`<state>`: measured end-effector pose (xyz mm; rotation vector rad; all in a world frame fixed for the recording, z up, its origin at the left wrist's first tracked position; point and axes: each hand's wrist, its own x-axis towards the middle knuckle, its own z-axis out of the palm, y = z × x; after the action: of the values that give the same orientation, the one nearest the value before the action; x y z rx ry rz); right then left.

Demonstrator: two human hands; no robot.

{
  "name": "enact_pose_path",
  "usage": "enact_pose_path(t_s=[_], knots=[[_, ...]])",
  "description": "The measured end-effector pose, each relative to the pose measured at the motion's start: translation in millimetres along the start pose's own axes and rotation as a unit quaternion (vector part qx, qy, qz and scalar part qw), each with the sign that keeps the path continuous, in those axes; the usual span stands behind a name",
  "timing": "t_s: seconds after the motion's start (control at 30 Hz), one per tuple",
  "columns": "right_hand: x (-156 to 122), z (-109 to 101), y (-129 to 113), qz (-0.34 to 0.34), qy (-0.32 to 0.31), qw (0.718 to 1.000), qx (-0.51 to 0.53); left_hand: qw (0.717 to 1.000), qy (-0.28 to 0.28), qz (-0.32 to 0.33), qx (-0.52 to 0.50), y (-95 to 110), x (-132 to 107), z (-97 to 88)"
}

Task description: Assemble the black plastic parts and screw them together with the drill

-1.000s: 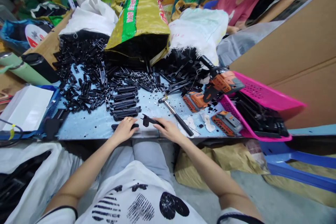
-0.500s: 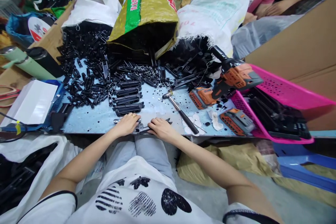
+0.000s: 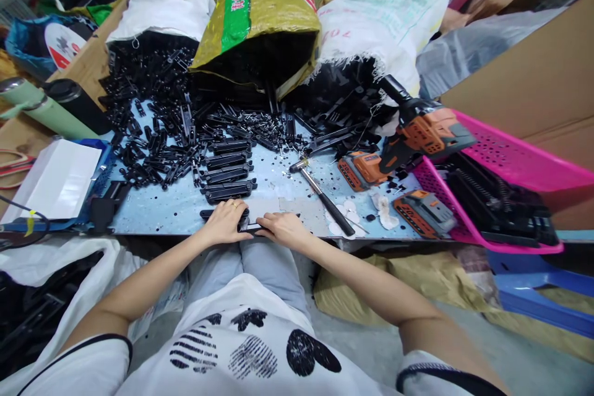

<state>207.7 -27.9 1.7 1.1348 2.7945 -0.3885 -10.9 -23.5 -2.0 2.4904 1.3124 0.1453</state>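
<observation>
The pale blue tabletop runs across beyond both forearms, and the fingers work at its near edge. Far beyond the fingers, an open yellow-and-green woven sack lies on its side. In front of its mouth a heap of small black plastic parts spreads out to the left. Well to the right of the fingers a pink perforated plastic basket sits tilted, and an orange-and-grey cordless drill leans on its rim. Just beyond the left fingers is a neat row of long black plastic bars, laid side by side. Beyond the right fingers a hammer with a black handle lies slantwise, its head away from the person.

Both arms reach forward from the lap, elbows out and wrists low. The left hand is palm-down with a ring on one finger. Its fingers are bent and clamped over a single long black plastic bar that lies flat at the tabletop's near edge, one end poking out past the knuckles to the left. The right hand is also palm-down. Its fingers are held together, pointing left, and their tips meet the bar's other end — whether they grip around it or only press on it is hidden. The two hands nearly touch.
</observation>
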Motion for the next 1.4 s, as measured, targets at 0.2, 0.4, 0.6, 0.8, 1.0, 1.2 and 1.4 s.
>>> enact_pose_path(t_s=[0.2, 0.4, 0.6, 0.8, 1.0, 1.2, 1.4], knots=[[0, -2, -2, 0.014, 0.013, 1.000, -0.024, 1.000, 0.024, 0.016, -0.005, -5, -2, 3.8], [1, -15, -10, 0.009, 0.067, 0.994, -0.087, 0.992, 0.123, 0.013, -0.028, -5, -11, 9.4], [6, -24, -13, 0.010, 0.081, 0.992, -0.092, 0.984, 0.168, 0.010, -0.055, -7, -10, 13.2], [-5, -3, 21, 0.003, 0.094, 0.995, -0.047, 0.997, 0.078, 0.004, -0.024, 21, 9, 6.4], [-39, 24, 47, 0.075, 0.143, 0.987, 0.023, 0.996, 0.089, -0.007, 0.006, 31, 150, -25.7], [-32, 3, 79, 0.146, 0.237, 0.958, 0.063, 0.997, 0.050, -0.032, 0.054, 19, 258, -11.2], [53, -41, 165, 0.292, 0.221, 0.930, -0.013, 0.995, 0.053, -0.022, 0.083, 24, 258, 4.7]])
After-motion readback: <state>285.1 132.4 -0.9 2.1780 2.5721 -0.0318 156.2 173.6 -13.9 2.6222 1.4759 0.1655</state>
